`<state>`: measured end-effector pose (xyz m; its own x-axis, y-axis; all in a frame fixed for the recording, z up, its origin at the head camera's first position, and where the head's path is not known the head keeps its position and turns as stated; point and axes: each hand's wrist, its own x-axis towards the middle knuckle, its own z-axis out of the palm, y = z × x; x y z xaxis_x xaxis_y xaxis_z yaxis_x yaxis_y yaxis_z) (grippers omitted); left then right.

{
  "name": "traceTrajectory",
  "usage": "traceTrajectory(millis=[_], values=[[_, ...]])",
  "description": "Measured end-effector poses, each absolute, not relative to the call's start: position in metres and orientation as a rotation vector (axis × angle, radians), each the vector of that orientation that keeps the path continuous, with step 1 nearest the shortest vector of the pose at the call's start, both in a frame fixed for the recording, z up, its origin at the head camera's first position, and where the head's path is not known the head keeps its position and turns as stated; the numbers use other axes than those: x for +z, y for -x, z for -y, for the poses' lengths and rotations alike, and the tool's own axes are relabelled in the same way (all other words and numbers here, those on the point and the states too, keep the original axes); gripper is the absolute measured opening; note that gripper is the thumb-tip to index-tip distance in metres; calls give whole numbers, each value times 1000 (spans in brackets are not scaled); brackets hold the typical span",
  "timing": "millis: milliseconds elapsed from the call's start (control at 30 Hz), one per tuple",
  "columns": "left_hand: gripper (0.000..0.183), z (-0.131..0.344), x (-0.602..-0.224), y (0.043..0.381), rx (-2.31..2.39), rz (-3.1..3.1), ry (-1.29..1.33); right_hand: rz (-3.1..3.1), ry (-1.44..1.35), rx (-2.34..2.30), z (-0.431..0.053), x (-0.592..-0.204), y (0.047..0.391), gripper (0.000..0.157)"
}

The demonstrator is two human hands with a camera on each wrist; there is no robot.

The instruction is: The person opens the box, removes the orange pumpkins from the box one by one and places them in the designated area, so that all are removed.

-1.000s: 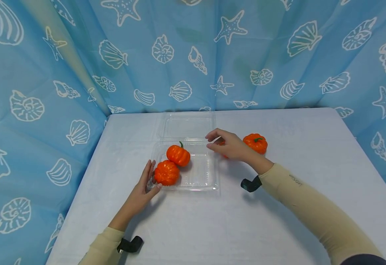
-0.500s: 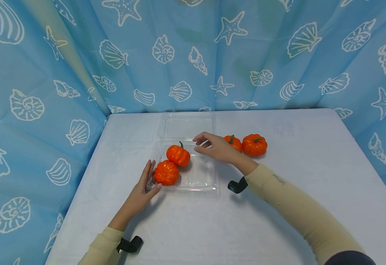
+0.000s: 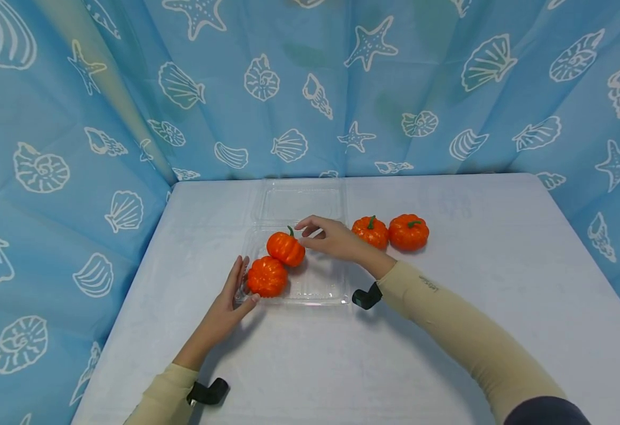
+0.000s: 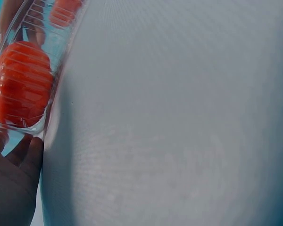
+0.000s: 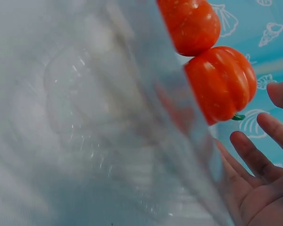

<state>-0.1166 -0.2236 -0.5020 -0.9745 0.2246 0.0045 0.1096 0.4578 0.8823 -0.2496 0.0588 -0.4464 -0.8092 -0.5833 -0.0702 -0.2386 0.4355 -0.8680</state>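
Note:
A clear plastic clamshell box (image 3: 317,286) lies on the table with its lid (image 3: 300,202) folded back. Two orange toy pumpkins sit inside its left half: a rear one (image 3: 286,249) with its green stem up, and a front one (image 3: 267,276) touching it. At the box's front left corner my left hand (image 3: 222,316) rests against the wall, fingers along the side and thumb at the front. My right hand (image 3: 335,239) hovers over the box's rear right part, fingers extended and loosely spread, fingertips close to the rear pumpkin. In the right wrist view that hand (image 5: 266,193) holds nothing.
Right of the box, two more orange pumpkins, a nearer one (image 3: 371,232) and a farther one (image 3: 408,232), stand side by side on the white tablecloth (image 3: 310,366). A blue shell-print curtain (image 3: 289,88) hangs behind and left of the table.
My right hand has moved left from beside the pumpkins on the table to above the box, near the rear pumpkin. The left hand, box and pumpkins stay in place.

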Motion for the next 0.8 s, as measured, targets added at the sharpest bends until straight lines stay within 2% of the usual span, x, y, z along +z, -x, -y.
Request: traceTrajectory(millis=[333,800], values=[[90,223,-502,117,1545,-2583,-285,-2261,677,-1291,-50,-449,250,49],[90,223,-502,117,1558,-2584,-301,-2276,672,-1165,-44,-441,249,48]])
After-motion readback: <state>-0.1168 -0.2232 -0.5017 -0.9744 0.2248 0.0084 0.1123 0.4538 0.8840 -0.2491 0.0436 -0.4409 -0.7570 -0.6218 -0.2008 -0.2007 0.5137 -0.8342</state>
